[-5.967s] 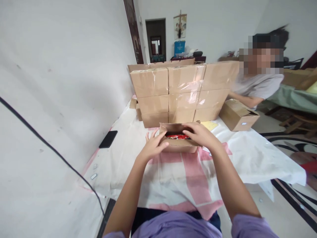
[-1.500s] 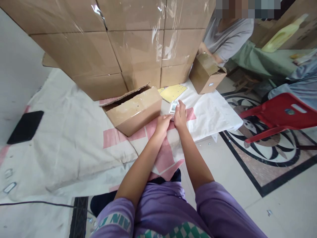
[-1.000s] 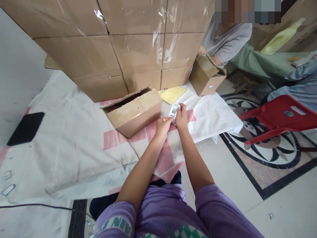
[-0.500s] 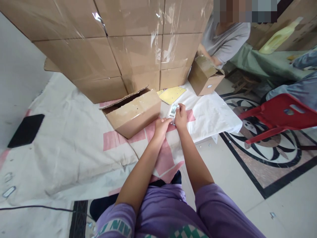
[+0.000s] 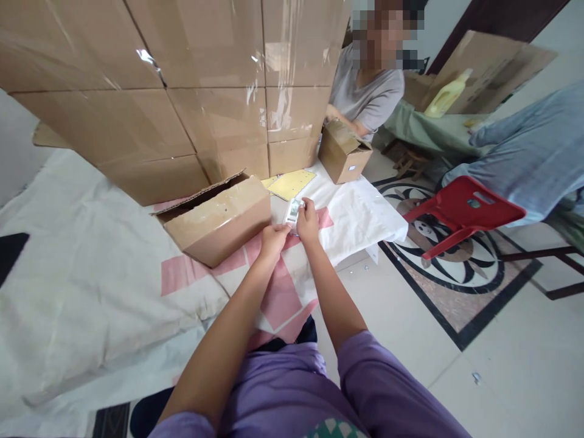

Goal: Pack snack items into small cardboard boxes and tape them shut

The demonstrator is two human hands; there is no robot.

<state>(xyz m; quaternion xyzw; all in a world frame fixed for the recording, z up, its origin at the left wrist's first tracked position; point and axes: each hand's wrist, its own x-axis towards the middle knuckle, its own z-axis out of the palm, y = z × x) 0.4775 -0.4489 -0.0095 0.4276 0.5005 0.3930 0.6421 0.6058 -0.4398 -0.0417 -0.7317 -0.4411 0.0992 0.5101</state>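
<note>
Between my two hands is a small white packet (image 5: 293, 210) with a greenish printed face and a dark strip near its lower end. My left hand (image 5: 274, 238) pinches its lower left edge, thumb on top. My right hand (image 5: 308, 220) grips its right side, fingers curled near the upper corner. Both hands are just above the cloth-covered table (image 5: 128, 304). Left of them stands an open-flapped cardboard box (image 5: 228, 225), its inside mostly hidden. Just beyond the packet lie yellow card sheets (image 5: 292, 184).
A wall of taped cartons (image 5: 219, 115) rises at the back. Past it a co-worker (image 5: 365, 91) holds a smaller carton (image 5: 345, 155). To the right are a red chair (image 5: 469, 204) with a seated person and a yellow bottle (image 5: 447, 96). A black flat object (image 5: 11, 252) lies far left.
My view has swung to the right, so everything appears shifted left and more of the co-worker and seated person shows. Both hands keep their hold on the packet.
</note>
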